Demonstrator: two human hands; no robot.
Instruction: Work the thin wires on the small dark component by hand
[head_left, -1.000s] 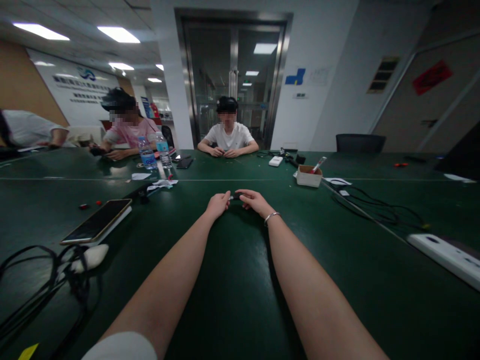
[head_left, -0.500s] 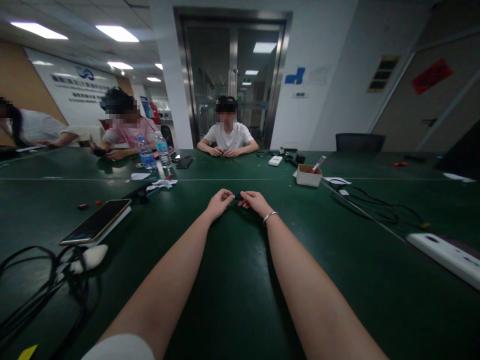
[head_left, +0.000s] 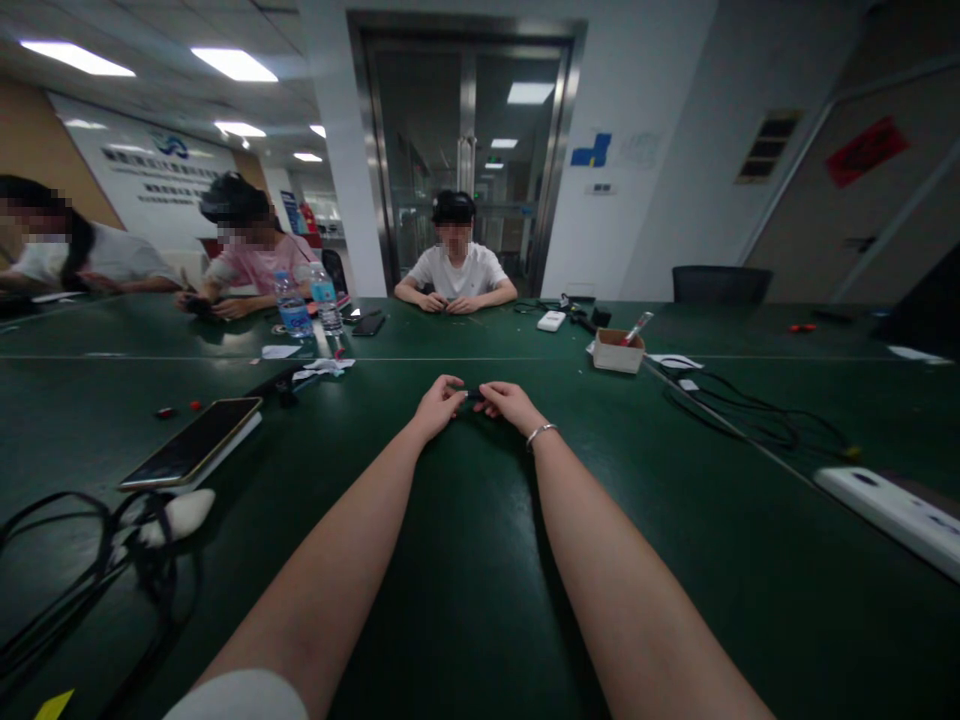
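Observation:
Both arms stretch forward over the dark green table. Between my hands is a small dark object, too small to name, with a pale spot at its left end. My left hand is closed in a pinch at that left end, thumb and index finger together. From the other side my right hand pinches the dark right end, its other fingers curled beneath. A silver bracelet circles the right wrist.
Left lie a phone on a white box, black cables and a white mouse. Water bottles stand farther back. Right are a small box, cables and a power strip. A person sits opposite; others sit left.
My hands and the small dark object stay almost in place. The person at the far left has raised their head and come further into view.

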